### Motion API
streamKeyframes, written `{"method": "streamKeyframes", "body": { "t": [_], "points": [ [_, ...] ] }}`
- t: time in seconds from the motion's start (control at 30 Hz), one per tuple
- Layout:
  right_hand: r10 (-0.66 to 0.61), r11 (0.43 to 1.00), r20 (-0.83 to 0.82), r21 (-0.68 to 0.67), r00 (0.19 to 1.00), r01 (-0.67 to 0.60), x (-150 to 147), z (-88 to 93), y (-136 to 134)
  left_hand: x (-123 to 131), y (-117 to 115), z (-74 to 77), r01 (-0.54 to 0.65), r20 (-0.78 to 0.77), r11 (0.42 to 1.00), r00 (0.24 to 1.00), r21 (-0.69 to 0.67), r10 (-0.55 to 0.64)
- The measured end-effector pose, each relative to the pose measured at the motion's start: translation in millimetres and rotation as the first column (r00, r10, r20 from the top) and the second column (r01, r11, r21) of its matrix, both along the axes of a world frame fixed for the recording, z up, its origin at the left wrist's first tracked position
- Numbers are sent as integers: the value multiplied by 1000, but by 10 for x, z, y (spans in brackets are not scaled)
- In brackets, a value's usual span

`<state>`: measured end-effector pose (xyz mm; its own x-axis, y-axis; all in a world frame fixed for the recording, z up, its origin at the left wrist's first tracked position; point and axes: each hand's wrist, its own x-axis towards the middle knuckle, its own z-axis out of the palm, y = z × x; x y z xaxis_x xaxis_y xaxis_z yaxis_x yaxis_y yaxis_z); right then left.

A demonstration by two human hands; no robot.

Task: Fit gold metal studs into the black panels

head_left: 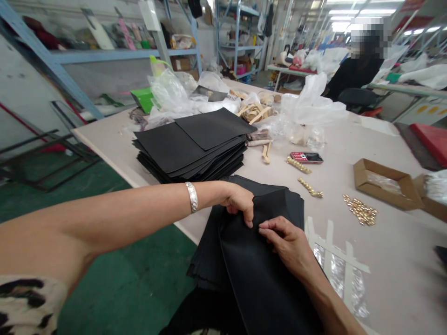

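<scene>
Left hand (238,201), right hand (285,243) pinch matte black fabric (256,274) (limp, faintly grainy).

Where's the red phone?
Head view: the red mobile phone lies on the table, right of the black sheet stack, beside a gold stud strip.

A stack of sheets (190,146) lies on the table (387,274), left of a phone (306,157).
</scene>
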<state>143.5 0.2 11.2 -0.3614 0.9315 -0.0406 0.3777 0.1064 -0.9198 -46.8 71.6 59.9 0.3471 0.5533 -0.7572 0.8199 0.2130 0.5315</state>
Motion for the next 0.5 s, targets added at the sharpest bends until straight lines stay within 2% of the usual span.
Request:
{"method": "streamKeyframes", "body": {
  "t": [0.13, 0.3, 0.5],
  "points": [
    [43, 999, 17, 0, 999, -43, 2, -8, 11, -6, -40, 1, -60, 48, 998, 997, -8, 60],
    [49, 990, 63, 127, 997, -57, -34, 23, -20, 5, -116, 55, -149, 58, 989, 987, -1, 149],
    [-63, 968, 127, 249, 990, 30, -76, 66, -132, 34, -298, 113, -220, 48, 972, 975, 81, 217]
  ]
}}
